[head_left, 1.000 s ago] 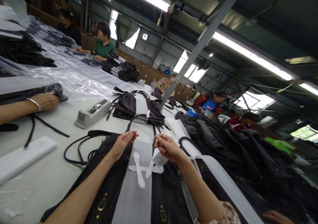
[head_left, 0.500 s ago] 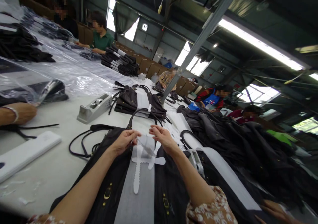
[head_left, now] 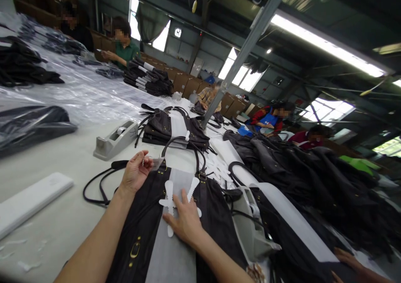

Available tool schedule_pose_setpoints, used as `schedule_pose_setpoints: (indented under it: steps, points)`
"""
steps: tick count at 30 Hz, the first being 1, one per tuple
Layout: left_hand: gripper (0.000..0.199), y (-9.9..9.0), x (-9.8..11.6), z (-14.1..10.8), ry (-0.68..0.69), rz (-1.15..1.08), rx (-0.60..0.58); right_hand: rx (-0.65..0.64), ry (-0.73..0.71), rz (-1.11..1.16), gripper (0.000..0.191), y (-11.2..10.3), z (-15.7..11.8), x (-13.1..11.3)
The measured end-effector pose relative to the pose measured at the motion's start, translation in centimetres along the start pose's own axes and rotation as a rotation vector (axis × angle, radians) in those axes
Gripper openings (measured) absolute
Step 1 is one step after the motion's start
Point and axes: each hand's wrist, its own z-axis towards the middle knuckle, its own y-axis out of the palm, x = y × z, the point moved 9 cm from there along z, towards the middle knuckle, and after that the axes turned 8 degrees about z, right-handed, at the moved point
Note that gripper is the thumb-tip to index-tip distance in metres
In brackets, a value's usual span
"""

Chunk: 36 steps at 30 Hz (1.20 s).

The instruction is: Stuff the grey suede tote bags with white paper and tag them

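Observation:
A black handbag (head_left: 219,216) lies flat in front of me, with a grey paper band (head_left: 172,258) down its middle. My left hand (head_left: 137,172) is above the bag's upper left edge, its fingers closed on a small see-through tag (head_left: 157,163). On the band lie several white notched plastic strips (head_left: 169,189), crossing one another. My right hand (head_left: 186,220) rests over these strips with fingers spread, covering part of them. The bag's black handle (head_left: 180,138) loops up beyond both hands.
A grey tape dispenser (head_left: 115,141) stands left of a stack of black bags (head_left: 156,128); another dispenser (head_left: 250,228) is at right. A white block (head_left: 37,201) lies left. Black bags (head_left: 294,182) pile up at right, near another person's hand (head_left: 347,260). Several people work farther back.
My hands have parted. The left moved left with the see-through tag; the right came down onto the white strips, fingers spreading. Another person's hand at far left has gone from view.

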Motion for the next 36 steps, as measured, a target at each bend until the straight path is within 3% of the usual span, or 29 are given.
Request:
schedule_pose_setpoints:
  steps: [4,9,11,12,15,16,17,19,21,23,24,26,30,33,36]
  points:
    - [0.028,-0.2,-0.3,0.1,-0.011,0.087,0.035,0.092,-0.096,-0.186,0.023,-1.0,0.5,1.5]
    - [0.036,-0.2,-1.0,0.0,-0.051,0.263,0.051,0.127,-0.33,-0.322,0.029,-3.8,1.3,4.5]
    - [0.038,0.0,-1.4,-0.1,-0.075,0.324,0.034,0.129,-0.366,-0.311,0.028,-7.1,2.6,6.4]
    - [0.039,0.1,-1.7,-0.1,-0.091,0.359,0.022,0.16,-0.312,-0.303,0.026,-9.6,3.5,7.8]
    - [0.04,0.5,-2.6,-0.3,-0.15,0.491,-0.025,0.39,-0.03,-0.291,0.029,-18.3,6.2,11.2]
    - [0.039,0.7,-3.0,-0.5,-0.175,0.536,-0.046,0.559,0.096,-0.288,0.035,-21.3,6.2,11.8]
    - [0.038,1.0,-3.3,-0.7,-0.199,0.579,-0.071,0.631,0.113,-0.267,0.043,-22.7,6.4,11.0]
    - [0.037,2.0,-3.8,-1.2,-0.242,0.652,-0.139,0.552,-0.061,-0.089,0.056,-21.9,7.1,7.2]
    - [0.036,3.8,-3.8,-2.1,-0.276,0.708,-0.223,0.275,-0.35,0.253,0.067,-17.7,6.9,1.1]
    - [0.035,6.4,-3.0,-3.1,-0.293,0.748,-0.322,0.006,-0.525,0.556,0.094,-12.8,5.6,-4.4]
    - [0.034,7.8,-2.3,-3.6,-0.293,0.76,-0.362,-0.055,-0.562,0.682,0.103,-11.1,4.9,-6.4]
    - [0.034,10.4,-0.4,-4.4,-0.29,0.783,-0.426,-0.123,-0.573,0.903,0.102,-8.7,4.1,-8.9]
    - [0.03,13.6,3.3,-5.7,-0.377,0.847,-0.548,-0.102,-0.508,1.108,0.069,-8.3,3.4,-9.5]
    - [0.031,13.6,4.9,-6.5,-0.468,0.894,-0.618,-0.005,-0.48,1.038,0.049,-10.1,2.5,-8.4]
    - [0.036,12.7,5.6,-6.8,-0.495,0.948,-0.641,0.103,-0.505,0.867,0.045,-11.9,1.1,-7.8]
